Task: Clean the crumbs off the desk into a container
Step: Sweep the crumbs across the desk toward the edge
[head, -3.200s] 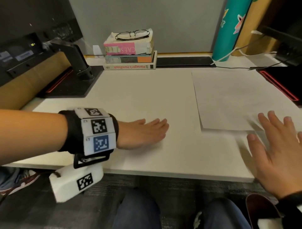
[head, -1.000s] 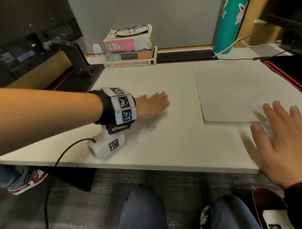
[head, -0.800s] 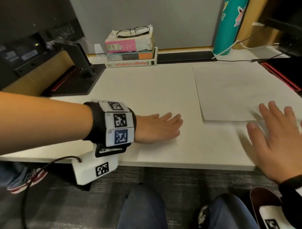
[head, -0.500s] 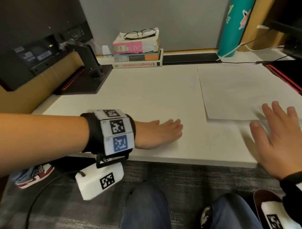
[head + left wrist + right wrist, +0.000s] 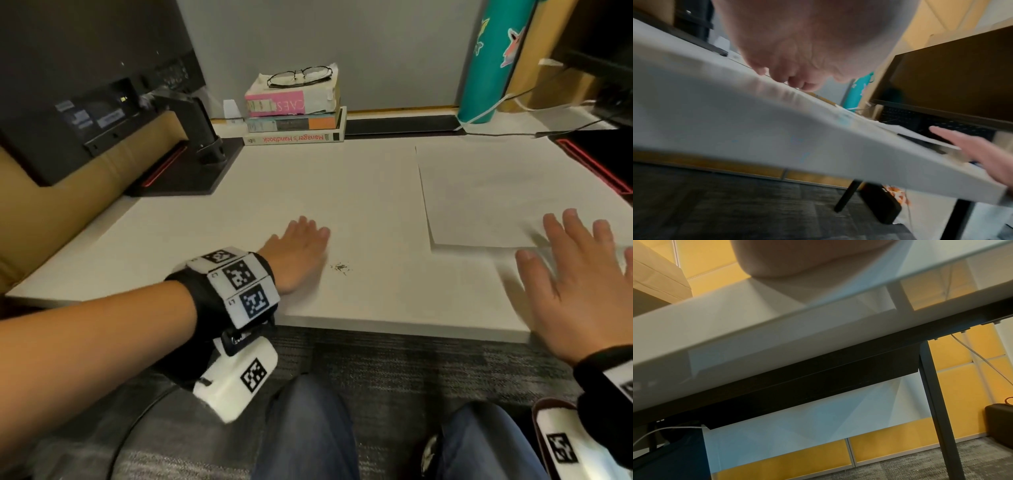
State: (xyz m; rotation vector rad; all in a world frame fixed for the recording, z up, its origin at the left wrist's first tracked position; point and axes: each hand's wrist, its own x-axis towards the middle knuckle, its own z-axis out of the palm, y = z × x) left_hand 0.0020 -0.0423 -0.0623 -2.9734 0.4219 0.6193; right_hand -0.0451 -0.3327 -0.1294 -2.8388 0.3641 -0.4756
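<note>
A small cluster of dark crumbs (image 5: 340, 268) lies on the white desk (image 5: 376, 212), near its front edge. My left hand (image 5: 298, 250) lies flat with straight fingers just left of the crumbs, palm on the desk. My right hand (image 5: 575, 281) is spread open at the right, its fingers resting on the near corner of a white paper sheet (image 5: 496, 192). In the left wrist view the left hand (image 5: 797, 48) touches the desk top, and the right hand (image 5: 972, 146) shows at the far edge. The right wrist view shows only the desk's underside (image 5: 777, 331).
A stack of books (image 5: 294, 113) with glasses (image 5: 299, 76) on top stands at the back. A teal bottle (image 5: 493, 58) with cables sits back right. A monitor stand base (image 5: 185, 171) is at the left, another black base (image 5: 603, 154) at the right.
My left hand has slid away from the front edge and to the left, uncovering the crumbs that lay under it. The right hand has stayed on the paper.
</note>
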